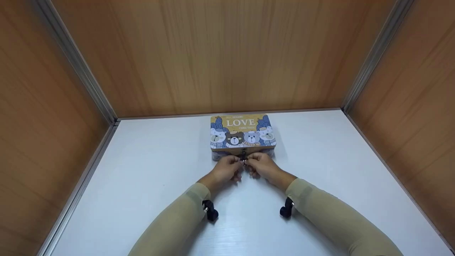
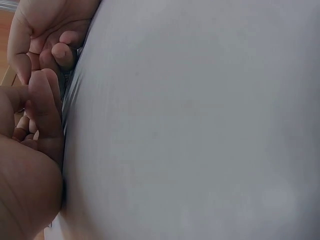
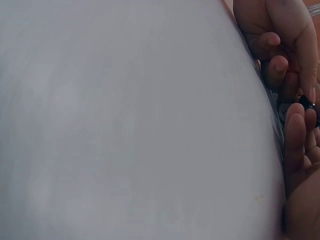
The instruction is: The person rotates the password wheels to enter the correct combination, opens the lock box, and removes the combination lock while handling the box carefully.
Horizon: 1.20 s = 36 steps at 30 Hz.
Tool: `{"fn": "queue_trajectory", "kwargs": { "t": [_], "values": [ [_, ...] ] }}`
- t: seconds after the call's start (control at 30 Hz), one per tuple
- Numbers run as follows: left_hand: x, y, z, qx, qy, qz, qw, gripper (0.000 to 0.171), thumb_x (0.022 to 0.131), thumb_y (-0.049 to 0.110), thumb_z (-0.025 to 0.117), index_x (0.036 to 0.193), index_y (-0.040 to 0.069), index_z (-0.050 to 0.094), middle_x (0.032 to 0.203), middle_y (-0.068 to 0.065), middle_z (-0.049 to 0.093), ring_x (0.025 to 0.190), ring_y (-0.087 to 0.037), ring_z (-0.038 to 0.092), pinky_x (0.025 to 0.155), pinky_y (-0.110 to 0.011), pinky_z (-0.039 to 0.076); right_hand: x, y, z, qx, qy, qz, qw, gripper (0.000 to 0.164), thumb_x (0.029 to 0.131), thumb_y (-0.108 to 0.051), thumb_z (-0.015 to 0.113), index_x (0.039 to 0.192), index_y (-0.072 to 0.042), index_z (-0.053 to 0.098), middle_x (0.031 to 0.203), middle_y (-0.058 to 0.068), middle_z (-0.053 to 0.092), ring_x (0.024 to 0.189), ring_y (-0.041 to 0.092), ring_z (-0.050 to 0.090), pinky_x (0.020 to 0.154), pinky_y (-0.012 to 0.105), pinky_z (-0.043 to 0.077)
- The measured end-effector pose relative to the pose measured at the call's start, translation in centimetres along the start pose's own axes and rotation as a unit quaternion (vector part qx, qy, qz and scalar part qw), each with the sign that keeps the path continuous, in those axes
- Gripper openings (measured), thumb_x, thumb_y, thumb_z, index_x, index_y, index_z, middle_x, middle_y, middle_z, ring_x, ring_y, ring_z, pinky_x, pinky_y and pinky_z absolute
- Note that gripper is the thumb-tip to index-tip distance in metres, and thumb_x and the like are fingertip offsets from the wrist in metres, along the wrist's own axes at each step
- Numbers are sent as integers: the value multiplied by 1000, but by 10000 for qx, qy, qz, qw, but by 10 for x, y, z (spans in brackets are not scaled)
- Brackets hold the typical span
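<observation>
A rectangular tin box [image 1: 243,131] with a yellow lid, cartoon bears and the word LOVE stands shut near the back of the table. A small black lock [image 1: 244,155] hangs at the middle of its front edge. My left hand [image 1: 225,169] pinches the lock from the left, thumb and forefinger together. From the right, my right hand [image 1: 263,166] pinches at the same small piece, the fingertips of both hands nearly meeting. In the right wrist view, a bit of the black lock [image 3: 306,102] shows between the fingers; the rest is hidden.
A white table [image 1: 149,170] lies under the box and hands. Wooden panels [image 1: 227,57] with metal corner strips [image 1: 80,58] enclose it at the back and both sides. The box stands close to the back panel.
</observation>
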<state>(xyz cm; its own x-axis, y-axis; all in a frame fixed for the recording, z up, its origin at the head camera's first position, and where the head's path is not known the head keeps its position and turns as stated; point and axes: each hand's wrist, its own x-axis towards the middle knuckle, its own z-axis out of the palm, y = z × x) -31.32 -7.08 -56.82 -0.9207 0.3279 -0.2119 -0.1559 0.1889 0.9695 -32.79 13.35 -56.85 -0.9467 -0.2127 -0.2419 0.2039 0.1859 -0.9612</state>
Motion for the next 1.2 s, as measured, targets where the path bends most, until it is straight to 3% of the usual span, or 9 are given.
{"fn": "queue_trajectory", "kwargs": {
  "t": [0.73,1.2],
  "values": [
    [-1,1,1,53,16,10,10000,23,117,20,61,124,-1,68,83,-6,69,65,-13,66,60,-25,57,0,1,0,-206,-139,-151,9996,17,109,-16,67,100,-4,75,72,0,65,58,10,62,52,22,53],
    [-1,0,2,-34,44,1,10000,22,116,20,63,123,0,67,83,-6,68,65,-14,66,58,-25,59,1,0,-2,53,-126,26,9999,20,112,-23,67,101,-7,74,71,-1,66,56,10,63,52,22,54]
  ]
}}
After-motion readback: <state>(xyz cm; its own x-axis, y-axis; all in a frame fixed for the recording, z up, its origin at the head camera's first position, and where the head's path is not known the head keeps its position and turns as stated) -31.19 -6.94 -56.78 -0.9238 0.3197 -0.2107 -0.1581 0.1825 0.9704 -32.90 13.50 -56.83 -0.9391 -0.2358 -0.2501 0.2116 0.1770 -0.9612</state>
